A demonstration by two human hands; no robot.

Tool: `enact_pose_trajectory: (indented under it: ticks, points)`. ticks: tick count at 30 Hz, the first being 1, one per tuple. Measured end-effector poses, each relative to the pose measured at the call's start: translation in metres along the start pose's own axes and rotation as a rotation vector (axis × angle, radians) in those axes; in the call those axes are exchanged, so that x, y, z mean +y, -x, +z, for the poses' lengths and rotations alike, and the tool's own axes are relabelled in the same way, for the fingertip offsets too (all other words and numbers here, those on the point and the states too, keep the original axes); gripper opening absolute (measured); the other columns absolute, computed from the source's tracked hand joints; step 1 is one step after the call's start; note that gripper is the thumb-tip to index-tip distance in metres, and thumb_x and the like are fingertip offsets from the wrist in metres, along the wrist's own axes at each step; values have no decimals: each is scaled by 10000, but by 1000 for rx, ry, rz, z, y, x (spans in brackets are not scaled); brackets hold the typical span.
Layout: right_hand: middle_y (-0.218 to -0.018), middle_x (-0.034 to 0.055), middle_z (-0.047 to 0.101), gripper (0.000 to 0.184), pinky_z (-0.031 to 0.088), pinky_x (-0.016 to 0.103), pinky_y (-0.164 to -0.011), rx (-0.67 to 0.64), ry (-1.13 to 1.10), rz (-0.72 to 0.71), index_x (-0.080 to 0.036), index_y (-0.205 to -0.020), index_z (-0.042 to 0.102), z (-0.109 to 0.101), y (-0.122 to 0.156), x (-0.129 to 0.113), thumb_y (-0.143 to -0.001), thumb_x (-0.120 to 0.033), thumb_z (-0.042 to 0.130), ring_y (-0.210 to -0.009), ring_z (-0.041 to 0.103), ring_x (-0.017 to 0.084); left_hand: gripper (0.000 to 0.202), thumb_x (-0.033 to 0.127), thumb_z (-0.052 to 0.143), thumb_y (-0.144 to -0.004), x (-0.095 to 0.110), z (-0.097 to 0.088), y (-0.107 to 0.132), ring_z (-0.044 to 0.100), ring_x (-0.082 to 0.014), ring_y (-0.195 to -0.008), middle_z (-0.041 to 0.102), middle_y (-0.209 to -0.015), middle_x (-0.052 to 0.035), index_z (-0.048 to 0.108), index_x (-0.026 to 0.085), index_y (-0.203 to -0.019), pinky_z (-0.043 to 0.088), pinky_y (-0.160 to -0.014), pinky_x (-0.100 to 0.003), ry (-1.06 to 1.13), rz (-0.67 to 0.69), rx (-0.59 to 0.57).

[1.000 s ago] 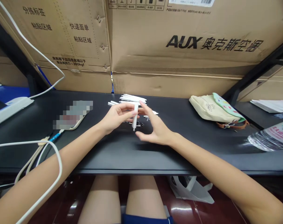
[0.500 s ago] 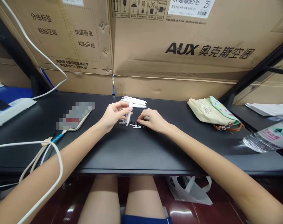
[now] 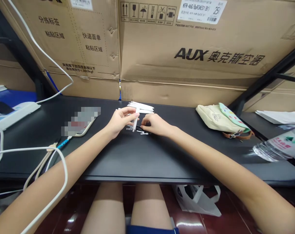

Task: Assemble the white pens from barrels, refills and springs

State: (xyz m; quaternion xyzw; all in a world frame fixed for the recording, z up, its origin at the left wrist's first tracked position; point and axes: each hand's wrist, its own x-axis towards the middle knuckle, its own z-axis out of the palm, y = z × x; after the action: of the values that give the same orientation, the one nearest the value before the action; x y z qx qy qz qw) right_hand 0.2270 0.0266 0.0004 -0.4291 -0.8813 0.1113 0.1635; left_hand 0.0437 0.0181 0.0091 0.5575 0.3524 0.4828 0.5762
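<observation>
My left hand (image 3: 121, 120) pinches a white pen barrel (image 3: 135, 121) between thumb and fingers, tilted with its lower end near the desk. Just to the right, my right hand (image 3: 157, 124) is low over thin black sticks that look like pen refills (image 3: 139, 127), thumb and forefinger drawn together. Whether anything is between those fingertips is hidden. Small white and clear pieces (image 3: 144, 133) lie on the desk in front of the refills. Behind both hands rests a bundle of white pen barrels (image 3: 143, 106).
On the black desk (image 3: 137, 159), a phone (image 3: 85, 122) with a cable lies left. A cream pouch (image 3: 210, 117) and a water bottle (image 3: 281, 144) are to the right. Cardboard boxes (image 3: 162, 65) stand behind. A white cable (image 3: 64, 175) crosses over my left forearm.
The view has shifted slightly. My right hand's fingers have moved a little closer to my left hand, over the refills. My left hand keeps its hold on the white barrel.
</observation>
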Motion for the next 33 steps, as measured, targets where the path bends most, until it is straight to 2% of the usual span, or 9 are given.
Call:
enact_pose_trajectory:
  ticks: [5,8,10,13,17,20,23,27,33]
  points:
    - [-772,63,669,91,406,272,-713,20,44,-16,-129,-703,626,1,-4,5,-774,-107,572,-724,562,152,366,351,804,-566,0,0,1,627,-141,-715,637,-829,-19,646,141,-820,515,-603,-247,-24,-4,-4]
    - [-783,71,664,88,426,287,-717,160,-42,53,-133,-728,600,-4,0,11,-803,-147,554,-733,584,162,379,366,801,-576,-1,0,1,638,-155,-748,660,-879,-41,648,146,-844,521,-611,-253,-32,-16,-23]
    - [-736,53,658,97,445,281,-688,317,-248,152,-141,-742,583,-8,5,17,-809,-209,564,-688,601,153,396,374,798,-584,-1,1,1,646,-169,-771,673,-912,-64,642,146,-868,525,-615,-261,-37,-28,-43]
    - [-674,19,635,189,480,274,-676,550,-699,281,-160,-739,579,-12,15,28,-737,-331,658,-666,612,140,444,360,808,-579,-2,3,2,655,-178,-751,680,-867,-76,619,144,-917,527,-612,-270,-56,-68,-79]
    - [-656,-33,568,295,502,238,-656,695,-1166,352,-196,-710,564,-13,23,36,-610,-401,751,-639,575,97,476,362,801,-589,-5,6,3,661,-184,-747,658,-818,-52,612,156,-975,529,-598,-271,-97,-94,-150]
    - [-635,-32,544,322,504,223,-633,685,-1235,345,-196,-724,573,-14,25,34,-649,-472,720,-605,550,84,442,349,789,-615,-9,7,3,661,-189,-757,649,-823,-50,633,166,-986,525,-591,-262,-154,-100,-198]
    - [-630,-8,565,364,517,241,-640,675,-1161,328,-185,-722,584,-15,26,27,-702,-540,664,-606,558,96,403,349,768,-644,-10,9,4,652,-184,-755,653,-825,-58,654,167,-985,511,-568,-239,-206,-100,-239]
    - [-601,-2,582,380,529,259,-637,631,-1117,296,-173,-700,604,-14,28,17,-691,-545,679,-576,564,102,381,360,746,-662,-10,11,5,624,-161,-710,660,-802,-61,670,162,-978,477,-514,-206,-257,-103,-296]
    - [-650,19,641,341,528,264,-659,364,-1118,193,-152,-745,662,-3,30,3,-725,-492,674,-603,604,114,395,366,737,-668,-10,10,6,616,-159,-712,664,-812,-66,673,156,-996,468,-513,-203,-263,-90,-361]
